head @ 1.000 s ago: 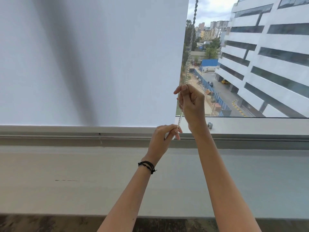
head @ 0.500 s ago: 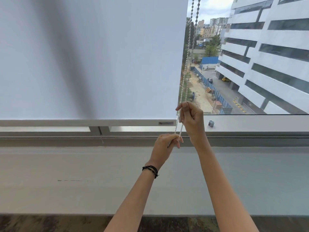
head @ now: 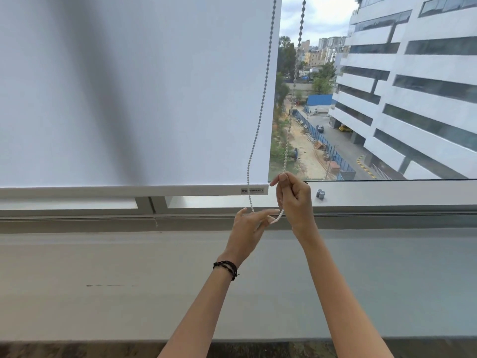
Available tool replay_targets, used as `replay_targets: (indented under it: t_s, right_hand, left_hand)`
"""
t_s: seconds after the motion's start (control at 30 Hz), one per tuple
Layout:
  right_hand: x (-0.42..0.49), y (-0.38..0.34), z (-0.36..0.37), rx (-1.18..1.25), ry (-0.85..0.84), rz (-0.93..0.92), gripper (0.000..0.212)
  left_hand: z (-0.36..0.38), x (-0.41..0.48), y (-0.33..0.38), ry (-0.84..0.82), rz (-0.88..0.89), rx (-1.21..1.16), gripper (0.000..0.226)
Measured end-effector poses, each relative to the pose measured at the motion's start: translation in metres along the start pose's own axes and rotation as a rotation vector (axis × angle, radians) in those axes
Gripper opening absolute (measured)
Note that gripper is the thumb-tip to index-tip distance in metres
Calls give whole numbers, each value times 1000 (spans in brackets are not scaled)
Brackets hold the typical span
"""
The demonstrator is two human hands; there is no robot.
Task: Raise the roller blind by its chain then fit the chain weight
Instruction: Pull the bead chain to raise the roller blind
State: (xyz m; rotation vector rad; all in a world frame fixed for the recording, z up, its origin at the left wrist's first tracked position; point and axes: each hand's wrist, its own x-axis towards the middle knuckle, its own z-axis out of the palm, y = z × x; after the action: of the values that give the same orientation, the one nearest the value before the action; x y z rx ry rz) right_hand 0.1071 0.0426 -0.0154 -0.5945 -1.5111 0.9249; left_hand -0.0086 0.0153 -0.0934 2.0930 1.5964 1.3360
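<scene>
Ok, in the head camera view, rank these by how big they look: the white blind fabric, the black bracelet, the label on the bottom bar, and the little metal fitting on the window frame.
1. Blind fabric, by far the largest.
2. Black bracelet.
3. Label on the bottom bar, looks close to the bracelet, and the bracelet sits nearer the camera, so that order is unsure.
4. Metal fitting, smallest.

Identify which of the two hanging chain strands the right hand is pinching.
The right-hand strand, hanging in front of the open glass, runs down into the pinched right hand. The other strand hangs in front of the blind, toward the left hand.

Right hand (head: pixel 294 200) on bead chain (head: pixel 260 109)
</scene>
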Motion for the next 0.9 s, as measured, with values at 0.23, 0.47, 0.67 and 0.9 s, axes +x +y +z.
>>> replay_targets:
  t_s: [0.23, 0.47, 0.67, 0.9]
  right_hand:
    - [-8, -13, -2, 62, -62, 2, 31]
    - [-8, -20, -7, 52, -105, 4, 22]
    - [-8, -26, -6, 4, -99, -53, 28]
    - [-7, -28, -4, -83, -78, -119, 37]
  left_hand:
    - [-67, 55, 66, 260, -144, -468, 20]
    - [-108, 117, 157, 228, 138, -585, 29]
    - [-102, 135, 187, 355, 253, -577, 25]
    - [-96, 125, 193, 319, 309, -578, 19]
